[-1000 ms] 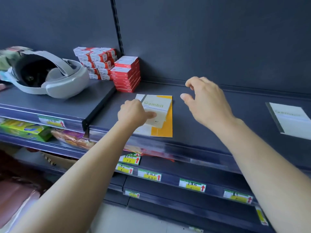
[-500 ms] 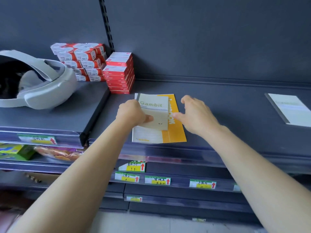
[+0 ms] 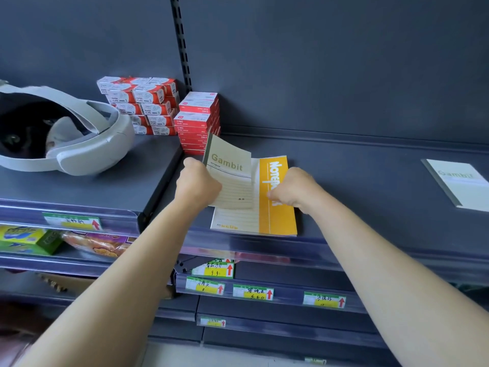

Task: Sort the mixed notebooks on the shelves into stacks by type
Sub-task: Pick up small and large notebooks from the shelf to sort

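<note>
A small beige Gambit notebook (image 3: 230, 173) is tilted up off the shelf, gripped at its left edge by my left hand (image 3: 197, 185). Beneath it lies a larger white and orange notebook (image 3: 275, 207), flat near the shelf's front edge. My right hand (image 3: 293, 190) rests on the orange band with its fingers curled; whether they pinch the cover I cannot tell. Another pale Gambit notebook (image 3: 461, 182) lies flat at the far right of the same shelf (image 3: 357, 181).
Stacks of red and white boxes (image 3: 143, 109) and red boxes (image 3: 198, 123) stand at the back by the upright. A white headset (image 3: 66, 133) sits on the left shelf. Lower shelves carry price tags (image 3: 252, 292) and packaged goods (image 3: 29, 239).
My left hand has lifted the beige Gambit notebook off the orange one and tilted it up. My right hand came down from above the shelf onto the orange notebook.
</note>
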### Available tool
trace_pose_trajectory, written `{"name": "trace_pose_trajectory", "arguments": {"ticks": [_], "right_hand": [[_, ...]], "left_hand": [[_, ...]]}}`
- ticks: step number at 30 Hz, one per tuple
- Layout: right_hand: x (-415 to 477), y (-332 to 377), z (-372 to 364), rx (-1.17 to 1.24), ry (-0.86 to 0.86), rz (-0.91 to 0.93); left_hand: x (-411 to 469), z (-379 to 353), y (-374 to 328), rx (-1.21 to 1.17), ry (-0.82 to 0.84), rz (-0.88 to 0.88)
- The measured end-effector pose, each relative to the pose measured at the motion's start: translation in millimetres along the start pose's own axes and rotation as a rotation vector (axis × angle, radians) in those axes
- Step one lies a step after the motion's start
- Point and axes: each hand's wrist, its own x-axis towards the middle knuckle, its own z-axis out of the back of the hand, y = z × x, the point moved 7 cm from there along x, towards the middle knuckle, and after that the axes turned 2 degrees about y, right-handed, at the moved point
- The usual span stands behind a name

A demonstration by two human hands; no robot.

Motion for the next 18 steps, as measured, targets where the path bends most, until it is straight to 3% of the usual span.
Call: {"name": "trace_pose_trajectory", "arguments": {"ticks": [6, 13, 18], "right_hand": [[0.0, -3.8, 5.4, 0.114, -0.037, -0.009], [-3.3, -34.3, 35.2, -0.159, -0.072, -0.177], [-1.8, -48.8, 46.1, -0.184, -0.059, -0.244]], "left_hand": [[-3.3, -0.7, -2.4, -0.075, 0.016, -0.001], [-13.4, -19.3, -27.4, -0.109, 0.047, -0.088], [-17.9, -24.5, -46.0, -0.118, 0.046, -0.141]]}}
